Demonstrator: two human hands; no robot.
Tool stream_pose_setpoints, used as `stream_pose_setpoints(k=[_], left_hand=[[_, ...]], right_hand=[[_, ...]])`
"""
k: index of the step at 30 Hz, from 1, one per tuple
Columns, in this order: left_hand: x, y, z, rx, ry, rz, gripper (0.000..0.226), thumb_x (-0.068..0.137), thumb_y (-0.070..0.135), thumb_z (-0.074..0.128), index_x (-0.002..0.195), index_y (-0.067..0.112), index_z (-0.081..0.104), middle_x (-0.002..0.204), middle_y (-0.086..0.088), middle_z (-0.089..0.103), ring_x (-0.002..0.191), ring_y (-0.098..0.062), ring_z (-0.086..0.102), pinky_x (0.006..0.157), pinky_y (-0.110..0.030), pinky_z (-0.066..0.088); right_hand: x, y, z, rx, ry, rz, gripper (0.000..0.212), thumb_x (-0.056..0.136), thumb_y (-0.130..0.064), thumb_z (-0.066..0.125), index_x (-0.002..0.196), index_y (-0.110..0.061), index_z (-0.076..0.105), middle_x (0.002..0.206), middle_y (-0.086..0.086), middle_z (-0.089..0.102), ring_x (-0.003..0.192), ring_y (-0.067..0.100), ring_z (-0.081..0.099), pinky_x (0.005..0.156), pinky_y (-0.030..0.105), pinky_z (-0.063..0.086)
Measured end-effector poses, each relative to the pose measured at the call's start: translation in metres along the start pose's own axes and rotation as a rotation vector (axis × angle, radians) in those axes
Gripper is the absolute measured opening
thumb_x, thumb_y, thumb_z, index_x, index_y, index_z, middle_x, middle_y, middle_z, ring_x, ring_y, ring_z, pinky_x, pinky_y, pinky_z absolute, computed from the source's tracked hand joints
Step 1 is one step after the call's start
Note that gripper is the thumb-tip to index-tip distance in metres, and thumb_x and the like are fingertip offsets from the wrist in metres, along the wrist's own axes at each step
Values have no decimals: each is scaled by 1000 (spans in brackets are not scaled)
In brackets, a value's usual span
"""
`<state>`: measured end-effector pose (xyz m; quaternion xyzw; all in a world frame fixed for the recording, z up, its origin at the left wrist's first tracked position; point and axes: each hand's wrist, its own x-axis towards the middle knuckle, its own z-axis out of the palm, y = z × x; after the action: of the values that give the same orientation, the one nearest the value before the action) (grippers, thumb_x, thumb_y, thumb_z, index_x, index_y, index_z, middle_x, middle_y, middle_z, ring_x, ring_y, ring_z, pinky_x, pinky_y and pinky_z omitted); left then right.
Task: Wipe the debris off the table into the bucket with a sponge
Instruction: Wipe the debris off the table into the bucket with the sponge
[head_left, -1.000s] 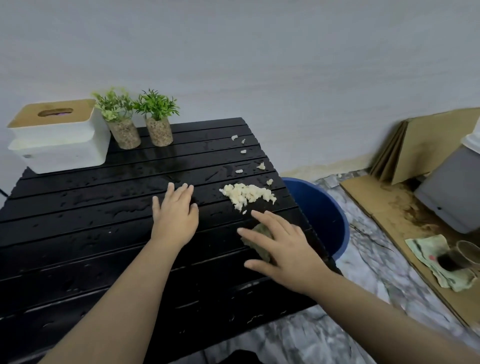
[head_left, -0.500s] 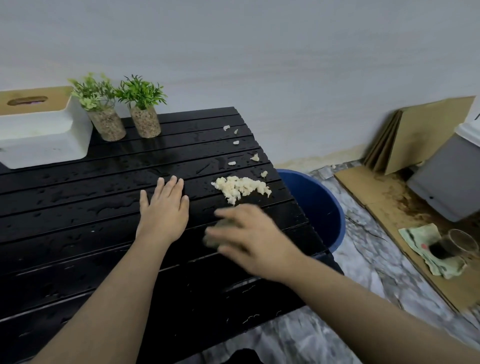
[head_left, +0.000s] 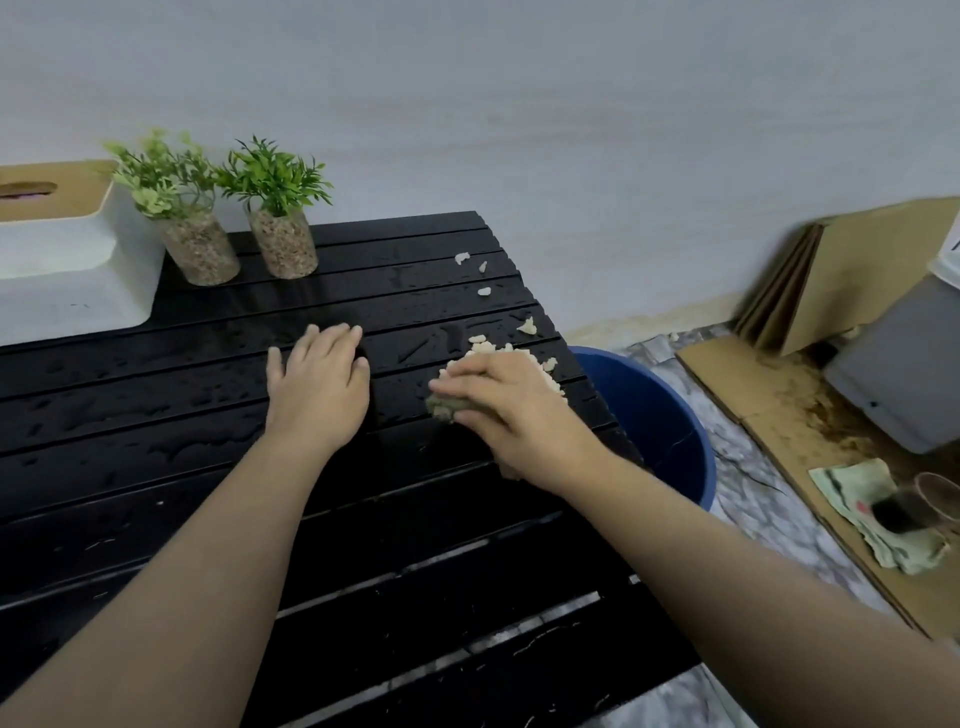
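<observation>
A black slatted table (head_left: 156, 467) is wet with droplets. My right hand (head_left: 511, 410) presses an olive-green sponge (head_left: 447, 405) against the table, right behind a heap of pale crumbs (head_left: 540, 364) near the right edge. A few loose crumbs (head_left: 484, 291) lie farther back along that edge. My left hand (head_left: 319, 387) rests flat on the table, fingers together, a little left of the sponge. A blue bucket (head_left: 675, 441) stands on the floor below the table's right edge, beside the crumb heap.
Two small potted plants (head_left: 280, 239) and a white tissue box (head_left: 72, 270) stand at the table's back left. Cardboard sheets (head_left: 852, 270), a grey bin (head_left: 904, 374), a rag and a glass (head_left: 930, 504) sit on the floor to the right.
My right hand has moved with the sponge from the table's near side forward and to the right, up against the crumb heap. My left hand stays flat in place.
</observation>
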<state>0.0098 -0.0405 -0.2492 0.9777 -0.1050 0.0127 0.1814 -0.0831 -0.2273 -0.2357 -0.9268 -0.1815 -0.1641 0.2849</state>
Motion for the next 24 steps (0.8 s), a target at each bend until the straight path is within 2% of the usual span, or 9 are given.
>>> stream_pose_setpoints(k=[3,5,9,12,14,16,18,21,24], left_hand=[[14,-2,6,26,-43,-3,47,98,30,25,144,23,25,156,6,17,145,-17,2,116,-49,-5],[16,-1,9,48,-70,-8,48,98,32,22,145,24,21,157,7,11,146,-16,-2,116,-49,-7],[15,-1,10,73,-86,-9,49,98,33,19,147,25,15,158,9,8,145,-15,-4,116,-48,-6],[15,-1,7,75,-89,-7,50,98,34,19,147,26,14,157,10,7,145,-14,-4,117,-47,-5],[14,-2,6,75,-109,-9,50,98,35,19,147,27,13,157,10,6,145,-13,-4,117,-45,-3],[15,-3,2,71,-123,-12,50,98,36,19,147,28,14,157,11,6,145,-12,-1,117,-42,0],[19,-4,-5,46,-113,-23,49,98,36,20,146,28,16,157,12,9,145,-11,5,116,-40,6],[25,-5,-12,17,-94,-39,49,98,35,21,146,28,18,156,11,13,144,-13,9,114,-40,11],[31,-5,-9,-33,-95,-26,48,98,33,22,146,26,19,157,10,12,145,-13,3,117,-42,2]], right_hand=[[-28,-27,4,-82,-198,-137,38,88,-36,51,124,-26,57,127,5,53,118,22,43,90,35,36],[-35,-29,6,-185,-275,-192,37,90,-37,50,127,-35,51,133,1,48,124,22,38,86,39,36],[-9,-6,17,-189,-228,-174,36,86,-18,60,120,-30,59,124,7,55,115,28,46,79,43,43],[19,13,27,-204,-142,-68,30,86,-15,54,113,-25,64,114,11,58,101,32,52,75,50,49],[27,13,27,-187,-53,1,28,88,-16,50,110,-23,65,109,11,60,95,30,52,74,49,50],[21,-1,24,-139,18,10,28,87,-12,54,111,-21,65,107,9,59,95,27,52,79,43,48],[3,-26,21,-104,-19,-60,28,88,-18,54,114,-24,61,110,6,58,98,25,51,78,40,47],[-23,-49,24,-187,-171,-199,31,89,-37,48,119,-34,54,119,0,56,108,23,51,78,36,44],[-14,-31,30,-232,-155,-169,35,85,-28,51,120,-34,52,119,1,56,110,23,51,78,37,45]])
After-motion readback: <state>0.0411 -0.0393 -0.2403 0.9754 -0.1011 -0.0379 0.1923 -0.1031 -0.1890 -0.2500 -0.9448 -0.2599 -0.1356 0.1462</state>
